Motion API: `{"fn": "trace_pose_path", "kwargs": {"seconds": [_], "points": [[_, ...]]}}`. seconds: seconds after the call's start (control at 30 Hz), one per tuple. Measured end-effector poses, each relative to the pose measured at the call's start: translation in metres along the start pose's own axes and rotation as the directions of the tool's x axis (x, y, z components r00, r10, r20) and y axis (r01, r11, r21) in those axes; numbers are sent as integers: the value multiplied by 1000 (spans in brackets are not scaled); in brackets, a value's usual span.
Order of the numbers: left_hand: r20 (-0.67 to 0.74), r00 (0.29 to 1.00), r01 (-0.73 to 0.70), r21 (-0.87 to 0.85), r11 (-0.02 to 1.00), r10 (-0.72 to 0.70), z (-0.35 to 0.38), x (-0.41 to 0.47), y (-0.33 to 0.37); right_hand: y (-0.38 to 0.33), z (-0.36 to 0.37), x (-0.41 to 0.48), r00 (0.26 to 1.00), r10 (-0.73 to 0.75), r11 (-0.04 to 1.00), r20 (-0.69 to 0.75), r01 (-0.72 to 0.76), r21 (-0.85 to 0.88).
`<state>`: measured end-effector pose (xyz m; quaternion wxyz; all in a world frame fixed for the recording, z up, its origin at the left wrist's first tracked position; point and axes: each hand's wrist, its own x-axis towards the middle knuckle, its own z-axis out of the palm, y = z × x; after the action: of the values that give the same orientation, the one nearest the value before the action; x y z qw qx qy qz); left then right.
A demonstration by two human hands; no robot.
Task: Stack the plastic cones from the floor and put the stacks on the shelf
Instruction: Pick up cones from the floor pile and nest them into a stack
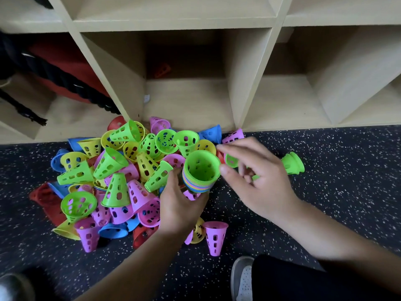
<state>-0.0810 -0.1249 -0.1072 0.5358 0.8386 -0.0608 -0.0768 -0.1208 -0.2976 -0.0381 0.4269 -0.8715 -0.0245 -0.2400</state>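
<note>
Your left hand (180, 205) gripped a nested stack (200, 174), open ends up; your right hand (256, 177) hovered just beside it, fingers loosely spread, holding nothing I could see. Most cones (117, 170) lay loose on the floor (347, 192) against the shelf (188, 101) front edge, so I'd judge you barely started.

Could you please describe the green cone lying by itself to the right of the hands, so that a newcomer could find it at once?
Start at the wooden shelf and drop to the speckled dark floor before it. Right of the cone pile, past the right hand, lies a green cone on its side. Unlike the heaped cones, it lies apart from the pile.
</note>
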Motion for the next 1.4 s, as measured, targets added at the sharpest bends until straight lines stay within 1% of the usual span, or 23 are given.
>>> {"fn": "trace_pose_path", "kwargs": {"seconds": [0.07, 0.1, 0.13, 0.17, 0.23, 0.3, 0.4, 0.43, 0.5, 0.57, 0.63, 0.67, 0.77, 0.83, 0.87, 0.93, 1.0, 1.1, 1.17, 1.23, 1.27, 1.33, 1.4], "points": [[-29, 999, 12, 9, 1000, -12, -7, 5, -3, 11, 3, -5, 986, 134, 990, -103, -129, 54], [-45, 999, 19, 16, 1000, -18, -11, 8, -5, 19, 5, -9, 968, 221, 975, -116, -217, 51], [-61, 998, 23, 25, 999, -21, -16, 10, -6, 28, 8, -13, 948, 307, 952, -80, -307, 16], [-77, 997, 23, 27, 999, -21, -19, 12, -7, 38, 12, -18, 926, 379, 925, -4, -378, -43], [-106, 994, 17, 28, 999, -14, -24, 15, -10, 54, 20, -35, 853, 474, 880, 217, -450, -154], [-118, 993, 12, 39, 999, -7, -27, 16, -13, 61, 27, -57, 739, 516, 856, 433, -461, -235], [-108, 994, 15, 54, 998, -9, -27, 15, -16, 67, 39, -84, 599, 519, 854, 610, -392, -342], [-99, 995, 22, 48, 999, -17, -27, 14, -16, 66, 42, -88, 572, 509, 861, 643, -357, -363], [-85, 996, 20, 40, 999, -16, -25, 13, -16, 66, 43, -92, 571, 496, 868, 655, -340, -361], [-77, 997, 15, 42, 999, -12, -23, 12, -15, 63, 37, -89, 597, 503, 858, 625, -430, -281], [-70, 997, 18, 39, 999, -15, -21, 12, -16, 56, 26, -81, 653, 504, 848, 565, -499, -179], [-68, 998, 22, 40, 999, -20, -20, 12, -17, 53, 18, -75, 691, 516, 841, 506, -522, -145], [-53, 998, 32, 47, 998, -29, -16, 11, -18, 35, -4, -51, 816, 539, 837, 210, -548, -19], [-39, 999, 31, 42, 999, -29, -13, 11, -17, 22, -16, -34, 860, 509, 856, 34, -509, 92], [-28, 999, 28, 36, 999, -27, -11, 10, -16, 14, -21, -26, 878, 478, 872, -20, -471, 130], [-6, 1000, 28, 29, 999, -28, -7, 9, -15, 5, -26, -15, 908, 415, 899, -65, -397, 185], [18, 999, 28, 32, 999, -28, -2, 7, -14, 1, -24, -6, 926, 373, 910, -63, -351, 222], [39, 999, 0, 44, 999, -2, 7, 6, -9, 1, -15, -2, 947, 318, 929, 36, -319, 187], [38, 999, -11, 38, 999, 9, 11, 6, -5, 6, -13, -5, 939, 331, 915, 92, -343, 213], [42, 999, -14, 30, 999, 13, 15, 9, -1, 19, -15, -13, 905, 425, 874, -2, -410, 262], [43, 999, -18, 36, 999, 16, 16, 10, 0, 29, -16, -18, 869, 488, 851, -81, -453, 265], [55, 998, -19, 48, 999, 17, 19, 12, 1, 54, -18, -35, 762, 614, 789, -208, -584, 190], [81, 997, -22, 45, 999, 18, 24, 15, 2, 82, -20, -54, 672, 698, 701, -248, -712, 43]]}}
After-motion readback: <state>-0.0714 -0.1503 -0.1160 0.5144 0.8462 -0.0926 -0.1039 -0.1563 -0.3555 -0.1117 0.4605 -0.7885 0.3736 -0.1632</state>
